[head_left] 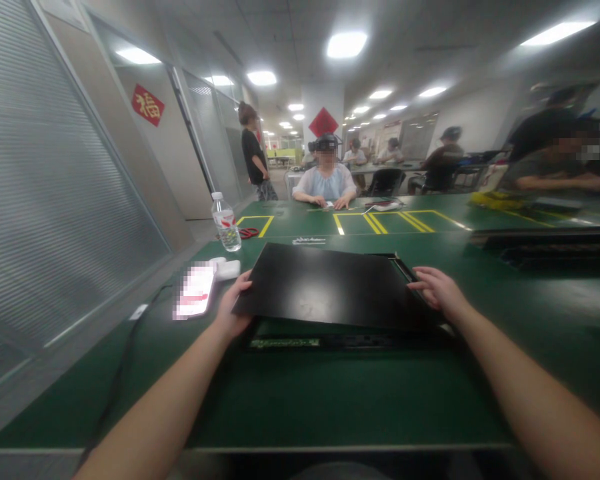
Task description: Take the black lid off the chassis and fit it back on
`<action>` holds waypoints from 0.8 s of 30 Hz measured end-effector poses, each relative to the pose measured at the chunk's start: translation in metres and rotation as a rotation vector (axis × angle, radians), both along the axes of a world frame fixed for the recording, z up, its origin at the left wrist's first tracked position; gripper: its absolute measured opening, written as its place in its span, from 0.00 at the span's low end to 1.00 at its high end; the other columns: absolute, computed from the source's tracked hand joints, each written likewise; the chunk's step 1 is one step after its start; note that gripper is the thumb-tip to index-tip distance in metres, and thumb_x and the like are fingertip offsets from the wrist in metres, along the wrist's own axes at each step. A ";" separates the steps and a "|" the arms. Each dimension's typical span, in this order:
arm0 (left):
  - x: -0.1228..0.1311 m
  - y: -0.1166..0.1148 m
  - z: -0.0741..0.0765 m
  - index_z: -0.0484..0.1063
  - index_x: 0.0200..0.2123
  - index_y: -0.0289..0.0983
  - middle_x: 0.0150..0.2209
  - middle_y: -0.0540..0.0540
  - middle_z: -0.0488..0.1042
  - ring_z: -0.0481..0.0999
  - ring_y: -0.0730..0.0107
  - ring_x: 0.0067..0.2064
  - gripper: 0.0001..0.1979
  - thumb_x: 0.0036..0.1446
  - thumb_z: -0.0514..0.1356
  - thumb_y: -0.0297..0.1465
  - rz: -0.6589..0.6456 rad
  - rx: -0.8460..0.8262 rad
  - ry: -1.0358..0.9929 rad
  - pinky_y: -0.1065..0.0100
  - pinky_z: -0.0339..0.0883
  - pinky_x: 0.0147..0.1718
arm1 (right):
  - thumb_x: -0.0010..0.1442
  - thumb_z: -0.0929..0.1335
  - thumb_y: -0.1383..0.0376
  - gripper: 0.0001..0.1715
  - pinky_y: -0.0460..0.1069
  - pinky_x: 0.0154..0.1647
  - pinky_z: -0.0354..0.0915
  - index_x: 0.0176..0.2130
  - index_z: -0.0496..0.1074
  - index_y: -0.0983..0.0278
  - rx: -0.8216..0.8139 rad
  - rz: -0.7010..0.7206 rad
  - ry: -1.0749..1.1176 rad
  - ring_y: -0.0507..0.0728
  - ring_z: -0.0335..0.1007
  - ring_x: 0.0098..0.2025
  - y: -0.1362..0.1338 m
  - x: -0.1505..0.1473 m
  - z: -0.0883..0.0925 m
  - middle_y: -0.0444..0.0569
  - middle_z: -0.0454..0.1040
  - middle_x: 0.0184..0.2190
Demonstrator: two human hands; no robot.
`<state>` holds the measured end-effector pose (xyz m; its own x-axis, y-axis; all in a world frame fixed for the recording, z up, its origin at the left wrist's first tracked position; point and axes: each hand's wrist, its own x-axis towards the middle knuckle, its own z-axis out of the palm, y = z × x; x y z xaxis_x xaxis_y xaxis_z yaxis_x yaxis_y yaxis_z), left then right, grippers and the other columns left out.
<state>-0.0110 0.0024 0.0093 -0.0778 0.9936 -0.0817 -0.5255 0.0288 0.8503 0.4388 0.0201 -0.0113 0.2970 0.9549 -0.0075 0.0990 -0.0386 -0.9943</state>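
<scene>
A flat black panel (320, 283) lies tilted and slightly askew over a dark frame-like unit (399, 263) on the green table. Along the unit's near side a strip of green circuit board (287, 343) shows below the panel. My left hand (237, 307) grips the panel's left edge, its thumb on top and the other fingers mostly hidden beneath. At the panel's right edge is my right hand (437, 290), fingers stretched and apart, one fingertip at or just touching the edge. The panel hides most of the unit's inside.
To the left lie a lit phone (196, 288), a white case (227, 270), a cable (130, 347) and a water bottle (226, 223). Red-handled scissors (249, 233) lie beyond. Long dark parts (555, 247) rest at right. A person in a headset (325, 180) sits opposite.
</scene>
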 end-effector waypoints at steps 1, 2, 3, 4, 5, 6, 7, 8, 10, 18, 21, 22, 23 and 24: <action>0.000 0.000 0.000 0.73 0.49 0.36 0.38 0.46 0.80 0.78 0.67 0.31 0.22 0.48 0.60 0.24 -0.007 -0.001 0.007 0.67 0.72 0.32 | 0.55 0.69 0.56 0.25 0.43 0.11 0.44 0.50 0.70 0.65 0.000 -0.005 0.003 0.45 0.46 0.12 0.000 0.000 0.000 0.54 0.78 0.26; 0.001 0.000 0.000 0.73 0.49 0.36 0.39 0.46 0.80 0.78 0.67 0.32 0.22 0.48 0.59 0.24 -0.011 -0.002 0.014 0.67 0.72 0.32 | 0.56 0.69 0.57 0.25 0.43 0.11 0.45 0.50 0.69 0.66 0.000 -0.012 0.005 0.45 0.46 0.11 0.001 0.001 0.000 0.54 0.78 0.26; 0.001 0.000 0.000 0.73 0.49 0.36 0.39 0.46 0.80 0.78 0.66 0.32 0.22 0.48 0.59 0.24 -0.012 -0.002 0.020 0.67 0.72 0.32 | 0.56 0.68 0.57 0.25 0.43 0.11 0.45 0.51 0.69 0.65 0.001 -0.021 0.006 0.45 0.46 0.11 0.001 0.001 -0.001 0.53 0.78 0.25; 0.002 0.000 0.000 0.73 0.49 0.36 0.39 0.46 0.80 0.78 0.66 0.32 0.22 0.48 0.59 0.23 -0.008 -0.003 0.028 0.67 0.72 0.32 | 0.56 0.68 0.57 0.25 0.43 0.11 0.45 0.51 0.68 0.65 0.002 -0.033 0.007 0.45 0.46 0.11 0.001 0.002 -0.001 0.53 0.78 0.25; 0.003 -0.001 0.000 0.73 0.48 0.36 0.38 0.46 0.80 0.78 0.66 0.32 0.21 0.48 0.59 0.23 -0.003 -0.006 0.039 0.68 0.72 0.32 | 0.56 0.68 0.57 0.25 0.42 0.11 0.45 0.51 0.68 0.65 0.002 -0.043 0.008 0.45 0.46 0.11 0.002 0.003 -0.001 0.52 0.78 0.25; 0.004 -0.001 0.000 0.73 0.47 0.36 0.37 0.46 0.80 0.78 0.66 0.33 0.20 0.48 0.60 0.23 0.003 -0.012 0.053 0.68 0.72 0.32 | 0.56 0.69 0.57 0.26 0.42 0.11 0.45 0.52 0.68 0.65 -0.001 -0.051 0.009 0.45 0.47 0.11 0.002 0.003 -0.002 0.52 0.78 0.25; 0.005 -0.001 0.000 0.73 0.46 0.36 0.37 0.46 0.80 0.78 0.66 0.33 0.20 0.47 0.61 0.23 0.007 -0.019 0.070 0.68 0.71 0.32 | 0.56 0.69 0.57 0.26 0.42 0.11 0.45 0.52 0.68 0.64 -0.005 -0.060 0.011 0.45 0.47 0.12 0.002 0.004 -0.002 0.51 0.78 0.25; 0.005 -0.002 0.000 0.73 0.46 0.36 0.37 0.46 0.80 0.78 0.66 0.33 0.20 0.46 0.61 0.23 0.008 -0.026 0.088 0.68 0.71 0.31 | 0.56 0.69 0.57 0.26 0.42 0.11 0.46 0.52 0.67 0.64 -0.011 -0.068 0.013 0.45 0.47 0.12 0.002 0.004 -0.002 0.51 0.78 0.25; 0.006 -0.002 0.000 0.74 0.45 0.36 0.37 0.46 0.80 0.78 0.65 0.33 0.21 0.45 0.63 0.23 0.006 -0.035 0.123 0.68 0.70 0.31 | 0.56 0.69 0.57 0.25 0.42 0.11 0.45 0.52 0.68 0.64 -0.018 -0.081 0.017 0.45 0.47 0.12 0.001 0.004 -0.001 0.51 0.77 0.24; 0.004 0.000 -0.004 0.76 0.48 0.34 0.36 0.45 0.82 0.80 0.63 0.34 0.24 0.44 0.64 0.23 -0.009 -0.038 0.185 0.68 0.71 0.32 | 0.55 0.70 0.57 0.24 0.43 0.12 0.45 0.49 0.69 0.64 -0.013 -0.105 -0.020 0.45 0.47 0.12 0.000 0.004 0.000 0.50 0.76 0.24; 0.004 0.001 -0.004 0.75 0.51 0.33 0.38 0.44 0.82 0.81 0.61 0.37 0.26 0.45 0.64 0.23 -0.034 -0.033 0.188 0.68 0.71 0.33 | 0.55 0.69 0.58 0.23 0.42 0.12 0.45 0.49 0.69 0.65 -0.012 -0.123 -0.035 0.45 0.47 0.12 0.001 0.004 -0.002 0.49 0.76 0.24; 0.004 0.001 -0.004 0.75 0.52 0.32 0.38 0.43 0.83 0.81 0.60 0.38 0.27 0.45 0.64 0.23 -0.043 -0.036 0.187 0.68 0.72 0.34 | 0.55 0.69 0.58 0.23 0.42 0.12 0.45 0.49 0.69 0.65 -0.012 -0.129 -0.042 0.45 0.47 0.12 0.001 0.004 -0.002 0.49 0.76 0.24; 0.004 0.001 -0.004 0.74 0.54 0.32 0.39 0.43 0.83 0.82 0.59 0.39 0.28 0.46 0.64 0.23 -0.052 -0.040 0.188 0.67 0.72 0.35 | 0.55 0.69 0.58 0.23 0.42 0.12 0.45 0.49 0.69 0.64 -0.012 -0.134 -0.049 0.45 0.47 0.13 0.001 0.004 -0.002 0.49 0.76 0.24; 0.005 0.000 -0.003 0.73 0.55 0.32 0.39 0.42 0.83 0.82 0.59 0.39 0.29 0.46 0.64 0.23 -0.062 -0.046 0.191 0.67 0.72 0.35 | 0.55 0.69 0.58 0.23 0.43 0.12 0.45 0.49 0.69 0.64 -0.013 -0.137 -0.057 0.45 0.47 0.13 0.001 0.004 -0.001 0.49 0.76 0.24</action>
